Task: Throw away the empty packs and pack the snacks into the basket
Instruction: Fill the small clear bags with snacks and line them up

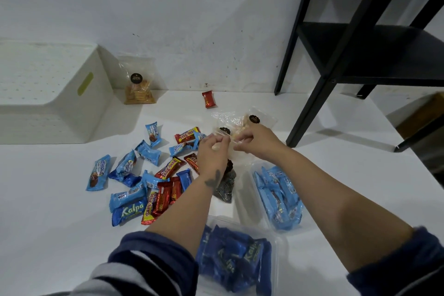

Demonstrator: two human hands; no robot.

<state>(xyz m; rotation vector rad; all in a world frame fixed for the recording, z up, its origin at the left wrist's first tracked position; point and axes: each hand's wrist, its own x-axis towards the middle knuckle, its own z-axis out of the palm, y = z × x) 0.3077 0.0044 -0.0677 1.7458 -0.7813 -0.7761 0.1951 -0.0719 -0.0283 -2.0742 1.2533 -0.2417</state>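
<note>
My left hand (211,149) and my right hand (254,139) meet over the white floor, both pinching a clear plastic cookie pack (242,122) with black round stickers. Under my left wrist lies a clear pack of dark striped cookies (225,185). Several loose snack bars in blue and red wrappers (149,175) are scattered to the left. A white perforated basket (45,94) stands at the far left by the wall. Two clear tubs hold wrapped snacks: light blue ones (278,197) on the right, dark blue ones (235,259) near me.
A clear bag of yellow crackers (139,86) leans on the wall beside the basket. One small red wrapped snack (208,99) lies alone near the wall. A black shelf frame (336,55) stands at the right, its leg close to my right hand.
</note>
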